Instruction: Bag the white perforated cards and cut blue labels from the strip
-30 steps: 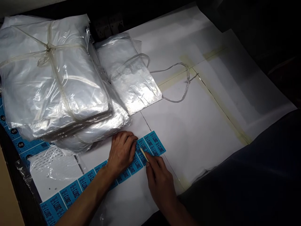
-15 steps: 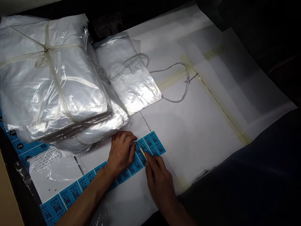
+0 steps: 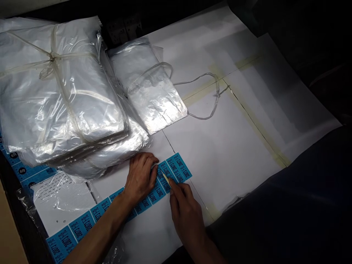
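Observation:
A long strip of blue labels [image 3: 157,192] printed with black characters lies diagonally across white sheeting. My left hand [image 3: 140,174] rests on it with bent fingers; thumb and forefinger come together at a small pale bit, which I cannot make out. My right hand [image 3: 187,209] is closed around a slim cream-coloured pen-like tool [image 3: 166,178]. Its thin tip points at the labels, just right of my left fingertips. Whether the tip touches the strip I cannot tell. My left forearm covers part of the strip.
Stacked clear plastic bags [image 3: 63,84], tied with string, stand at the left. A smaller bag bundle [image 3: 154,95] lies beside them, with a loose string loop [image 3: 216,99]. More blue printed sheets [image 3: 35,174] and a perforated white panel [image 3: 63,205] show at lower left. Tape lines cross the white sheeting [image 3: 231,146].
The whole view has shifted slightly to the left. The pen-like tool's tip has moved a little over the labels; both hands keep nearly the same places.

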Available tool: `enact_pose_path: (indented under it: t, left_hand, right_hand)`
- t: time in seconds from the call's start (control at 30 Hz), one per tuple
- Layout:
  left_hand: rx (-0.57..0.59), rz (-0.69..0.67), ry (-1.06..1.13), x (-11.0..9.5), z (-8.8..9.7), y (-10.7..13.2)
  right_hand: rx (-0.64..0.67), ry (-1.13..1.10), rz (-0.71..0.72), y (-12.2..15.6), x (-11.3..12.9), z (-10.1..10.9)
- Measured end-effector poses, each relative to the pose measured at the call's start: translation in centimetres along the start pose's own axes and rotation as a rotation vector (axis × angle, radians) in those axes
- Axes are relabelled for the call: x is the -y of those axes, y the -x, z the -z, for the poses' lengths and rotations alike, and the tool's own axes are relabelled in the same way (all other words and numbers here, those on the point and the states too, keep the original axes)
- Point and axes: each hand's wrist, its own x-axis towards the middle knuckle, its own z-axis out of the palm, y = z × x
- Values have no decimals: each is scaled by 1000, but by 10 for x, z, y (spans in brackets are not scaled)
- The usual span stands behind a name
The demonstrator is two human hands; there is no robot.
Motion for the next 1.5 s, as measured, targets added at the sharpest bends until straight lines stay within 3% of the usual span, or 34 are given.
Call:
enact_pose_path:
  t: [1.23, 1.5]
  left_hand:
    - [3, 1, -21, 1, 0, 0]
    - [12, -39, -51, 1, 4, 0]
  right_hand:
    - [121, 10, -47, 33, -16, 12]
    - [80, -175, -42, 38, -22, 12]
